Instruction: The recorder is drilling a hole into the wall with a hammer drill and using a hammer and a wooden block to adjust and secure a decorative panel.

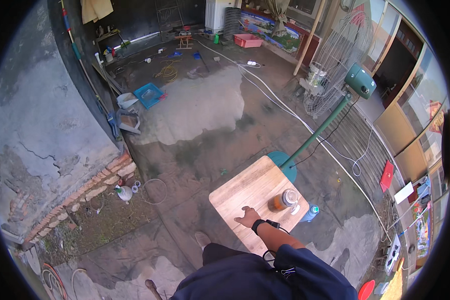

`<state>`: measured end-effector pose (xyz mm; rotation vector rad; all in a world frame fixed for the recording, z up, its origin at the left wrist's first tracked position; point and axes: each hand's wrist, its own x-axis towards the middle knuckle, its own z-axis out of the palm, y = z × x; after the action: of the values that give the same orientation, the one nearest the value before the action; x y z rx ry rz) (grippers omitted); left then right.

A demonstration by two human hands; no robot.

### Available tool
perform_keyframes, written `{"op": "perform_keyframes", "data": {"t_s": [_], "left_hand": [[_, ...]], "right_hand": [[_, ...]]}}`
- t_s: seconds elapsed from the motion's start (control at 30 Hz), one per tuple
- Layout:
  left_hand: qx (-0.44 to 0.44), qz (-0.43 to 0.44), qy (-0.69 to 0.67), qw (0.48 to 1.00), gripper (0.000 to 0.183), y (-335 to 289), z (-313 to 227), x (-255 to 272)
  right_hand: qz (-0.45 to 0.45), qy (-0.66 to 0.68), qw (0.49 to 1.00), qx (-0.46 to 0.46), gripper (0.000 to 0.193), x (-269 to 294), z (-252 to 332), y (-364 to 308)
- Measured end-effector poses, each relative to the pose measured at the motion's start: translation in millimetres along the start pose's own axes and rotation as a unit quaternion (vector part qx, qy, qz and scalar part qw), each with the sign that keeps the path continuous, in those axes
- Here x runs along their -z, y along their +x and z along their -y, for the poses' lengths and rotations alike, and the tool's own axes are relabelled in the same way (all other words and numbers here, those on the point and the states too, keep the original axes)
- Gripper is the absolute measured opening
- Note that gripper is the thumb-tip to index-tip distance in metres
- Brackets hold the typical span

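My right hand (247, 218) reaches over a wooden tabletop (252, 186), its fingers apart and nothing seen in them. A dark band circles that wrist. To the right of the hand stands a clear lidded jar or bottle (285, 199) with amber contents. A small white object (295, 209) lies beside it at the table's edge. My left hand cannot be made out. A brown rounded shape (152, 287) shows at the lower edge, left of my body, too unclear to name.
A green-poled fan (317, 130) with a large wire cage stands behind the table on a round base. A blue bottle (311, 213) stands beyond the table's right edge. White cables (280, 102) cross the floor. Blue trays (149, 95) and a brick-edged wall (85, 192) are left.
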<state>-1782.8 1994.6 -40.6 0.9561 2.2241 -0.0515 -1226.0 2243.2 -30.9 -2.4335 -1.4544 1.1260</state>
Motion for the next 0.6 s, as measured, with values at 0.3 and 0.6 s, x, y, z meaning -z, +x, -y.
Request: {"op": "perform_keyframes", "data": {"t_s": [0.3, 0.6], "left_hand": [[-0.077, 0.02, -0.005, 0.997, 0.046, 101.8, -216.3, 112.2], [-0.141, 0.045, 0.042, 0.988, 0.044, 239.4, -325.4, 162.7]], "right_hand": [[-0.039, 0.117, 0.992, 0.001, 0.081, 23.2, 70.8, 96.3], [-0.102, 0.209, 0.966, -0.118, 0.076, 48.5, 111.6, 147.3]]}}
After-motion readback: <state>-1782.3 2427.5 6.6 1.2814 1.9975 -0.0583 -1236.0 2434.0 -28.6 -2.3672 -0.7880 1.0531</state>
